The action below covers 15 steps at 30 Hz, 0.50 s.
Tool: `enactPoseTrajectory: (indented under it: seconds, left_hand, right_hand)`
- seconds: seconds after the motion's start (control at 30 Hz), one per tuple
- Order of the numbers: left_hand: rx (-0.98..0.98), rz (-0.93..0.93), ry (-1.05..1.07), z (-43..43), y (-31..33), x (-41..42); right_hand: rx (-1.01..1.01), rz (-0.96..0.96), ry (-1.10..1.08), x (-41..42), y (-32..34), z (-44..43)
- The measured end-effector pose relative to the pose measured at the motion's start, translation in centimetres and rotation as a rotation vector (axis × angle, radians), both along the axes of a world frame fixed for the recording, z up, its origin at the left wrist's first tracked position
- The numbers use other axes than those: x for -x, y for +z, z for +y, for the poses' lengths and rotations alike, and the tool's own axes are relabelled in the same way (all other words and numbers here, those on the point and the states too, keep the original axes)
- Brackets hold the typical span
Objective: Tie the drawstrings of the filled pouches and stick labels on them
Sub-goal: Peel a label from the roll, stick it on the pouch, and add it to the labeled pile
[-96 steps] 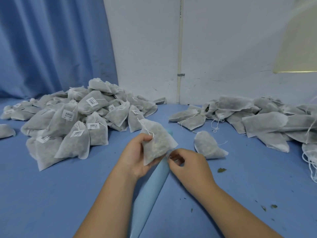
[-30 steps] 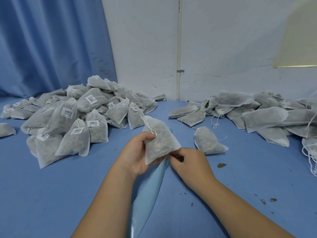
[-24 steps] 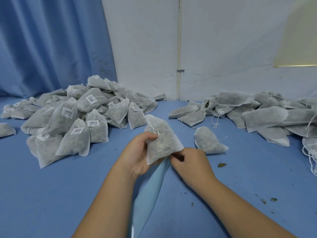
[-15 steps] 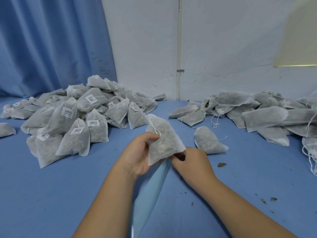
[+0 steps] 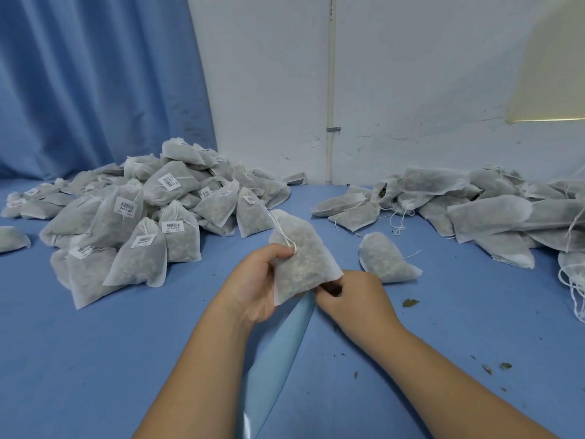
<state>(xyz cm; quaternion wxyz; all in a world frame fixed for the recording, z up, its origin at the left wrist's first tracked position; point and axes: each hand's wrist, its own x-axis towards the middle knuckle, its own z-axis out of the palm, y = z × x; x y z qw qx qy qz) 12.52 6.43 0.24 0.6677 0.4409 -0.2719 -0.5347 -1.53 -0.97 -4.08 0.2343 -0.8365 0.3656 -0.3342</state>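
Observation:
My left hand (image 5: 256,282) grips a filled white mesh pouch (image 5: 300,261) with a tied drawstring, holding it just above the blue table (image 5: 95,359). Beside the pouch's lower right corner, my right hand (image 5: 349,296) has its fingers curled and pinched at the top end of a light blue label backing strip (image 5: 272,359). What the fingertips pinch is hidden. The strip runs down toward me between my forearms. No label shows on the face of the held pouch. One more filled pouch (image 5: 384,259) lies just right of my hands.
A heap of tied pouches with barcode labels (image 5: 142,213) fills the left of the table. A heap of unlabelled pouches with loose strings (image 5: 468,207) lies at the right. Dry leaf bits (image 5: 410,301) are scattered nearby. A blue curtain (image 5: 95,83) and a white wall (image 5: 380,83) stand behind.
The held pouch has tilted slightly and shifted a little to the right. My right hand stays pinched at the strip's top end.

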Motion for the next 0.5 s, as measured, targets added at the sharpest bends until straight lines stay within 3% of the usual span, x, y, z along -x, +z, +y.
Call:
enactPoseTrajectory:
  seconds: [0.5]
  left_hand:
    - [-0.039,0.045,0.047,0.04,-0.03,0.03]
  right_hand:
    - [0.015,-0.012,-0.048,-0.4,0.57,0.7]
